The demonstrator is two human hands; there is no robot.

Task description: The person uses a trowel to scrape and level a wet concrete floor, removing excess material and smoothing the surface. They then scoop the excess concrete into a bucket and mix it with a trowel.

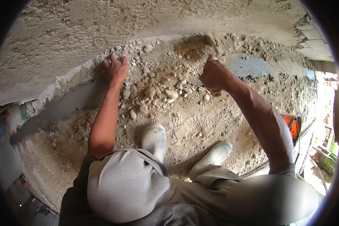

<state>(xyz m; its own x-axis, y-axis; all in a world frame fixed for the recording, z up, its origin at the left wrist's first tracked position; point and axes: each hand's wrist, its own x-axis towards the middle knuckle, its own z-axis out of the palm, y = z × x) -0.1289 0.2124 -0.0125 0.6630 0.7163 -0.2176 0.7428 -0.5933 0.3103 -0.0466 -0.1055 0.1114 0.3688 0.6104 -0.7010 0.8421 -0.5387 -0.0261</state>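
My left hand (116, 70) rests with its fingers spread and bent down onto the small stones (130, 51) along the foot of the rough wall. No held thing shows in it. My right hand (216, 76) is closed round a hand tool. Only the tool's curved, dull metal head (211, 42) shows, beyond the fist and against loose soil by the wall; its exact kind I cannot tell. Between my hands lies a heap of pale stones (171, 93) of mixed sizes on sandy ground.
The rough plastered wall (101, 22) rises just beyond both hands. A smooth grey strip (73, 102) runs to the left, and a bluish-grey patch (250, 66) lies right of my right hand. My white boots (154, 140) stand on the dirt. An orange object (290, 123) sits past my right forearm.
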